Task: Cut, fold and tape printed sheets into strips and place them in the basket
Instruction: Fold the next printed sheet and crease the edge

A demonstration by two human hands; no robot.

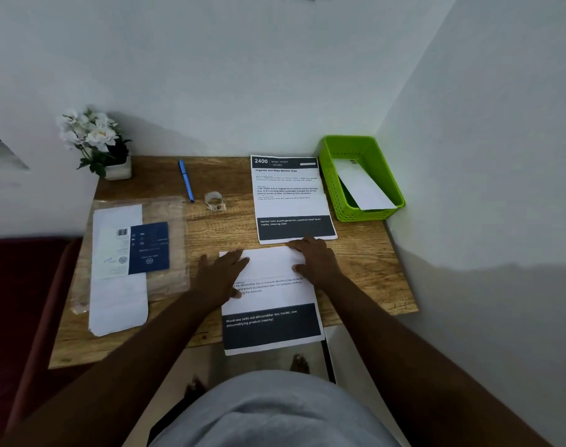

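A printed sheet (268,304) lies at the desk's front edge, its top part folded down into a blank white flap; its dark lower band hangs over the edge. My left hand (225,272) presses flat on the flap's left side. My right hand (314,259) presses flat on its right end. A second printed sheet (291,198), headed "2400", lies just behind. The green basket (336,185) stands at the back right with a folded white strip (362,185) leaning inside. A roll of clear tape (214,201) rests mid-desk.
A blue pen (186,180) lies behind the tape. A clear plastic sleeve with white paper and a dark blue card (130,253) covers the desk's left side. A pot of white flowers (97,143) stands at the back left corner. Walls close in behind and right.
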